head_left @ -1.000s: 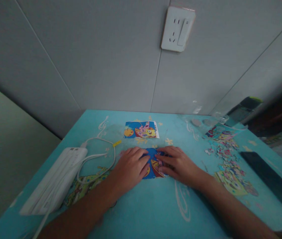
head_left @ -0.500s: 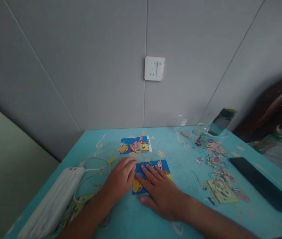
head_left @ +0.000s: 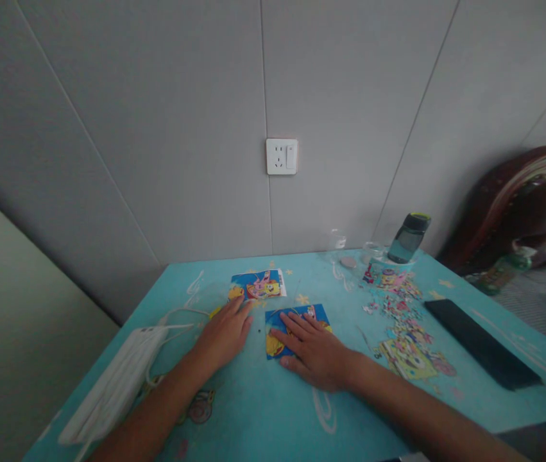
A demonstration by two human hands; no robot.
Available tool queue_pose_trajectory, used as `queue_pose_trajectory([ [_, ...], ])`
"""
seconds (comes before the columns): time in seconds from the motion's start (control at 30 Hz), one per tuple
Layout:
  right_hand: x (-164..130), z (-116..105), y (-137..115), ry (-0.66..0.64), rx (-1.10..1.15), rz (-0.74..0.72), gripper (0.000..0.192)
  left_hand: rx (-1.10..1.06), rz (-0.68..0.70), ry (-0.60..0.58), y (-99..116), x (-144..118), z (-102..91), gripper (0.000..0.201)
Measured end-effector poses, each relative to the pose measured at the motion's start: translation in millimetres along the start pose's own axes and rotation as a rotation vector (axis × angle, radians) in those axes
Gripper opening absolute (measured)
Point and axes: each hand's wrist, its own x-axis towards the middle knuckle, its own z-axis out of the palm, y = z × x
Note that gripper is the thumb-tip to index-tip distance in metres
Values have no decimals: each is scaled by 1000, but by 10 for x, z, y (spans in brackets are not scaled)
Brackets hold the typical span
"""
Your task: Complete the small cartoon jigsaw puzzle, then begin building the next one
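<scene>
- Right hand (head_left: 318, 356) lies flat, fingers spread, on the assembled puzzle panel (head_left: 296, 327) at mid-bench (head_left: 273, 417).
- Left hand (head_left: 224, 333) rests open on the bench just left of the panel, gripping nothing.
- Reference picture (head_left: 256, 285) lies just behind.
- Loose pieces (head_left: 402, 327) remain unsorted to the right; judged partly done.
- Versus half a second earlier: left hand has moved off the panel edge; right stays on it.

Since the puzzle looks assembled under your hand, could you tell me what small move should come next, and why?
Probably lift the right hand off the assembled puzzle, so it can be checked against the reference picture just beyond it. The palm lies flat on the puzzle and hides its near part. The left hand rests flat on the table beside it, apart from the puzzle, and loose pieces lie to the right.
</scene>
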Motion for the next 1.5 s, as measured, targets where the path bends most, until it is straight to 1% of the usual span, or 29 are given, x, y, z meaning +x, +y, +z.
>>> queue_pose_trajectory([
  [0.17, -10, -99, 415, -15, -46, 9, 64, 6, -25, -15, -88, 43, -22, 49],
  [0.27, 75, -170, 676, -1, -72, 37, 63, 12, -48, -11, -146, 97, -32, 50],
  [0.37, 220, -242, 879, 13, -121, 57, 62, 18, -76, 4, -193, 179, -31, 49],
  [0.63, 733, -385, 1229, 67, -177, 82, 59, 17, -102, 46, -299, 467, 19, 46],
  [0.8, 1012, -450, 1412, 73, -191, 76, 59, 30, -130, 82, -309, 668, 87, 44],
  [0.93, 1181, -492, 1520, 75, -201, 65, 58, 47, -126, 118, -280, 743, 107, 43],
  [1.13, 1354, -550, 1590, 82, -195, 59, 56, 78, -122, 138, -274, 719, 107, 45],
  [1.37, 1397, -570, 1613, 66, -194, 64, 54, 92, -126, 130, -332, 726, 159, 43],
  [1.5, 1360, -607, 1502, 73, -221, 65, 55, 92, -136, 130, -373, 748, 190, 42],
])
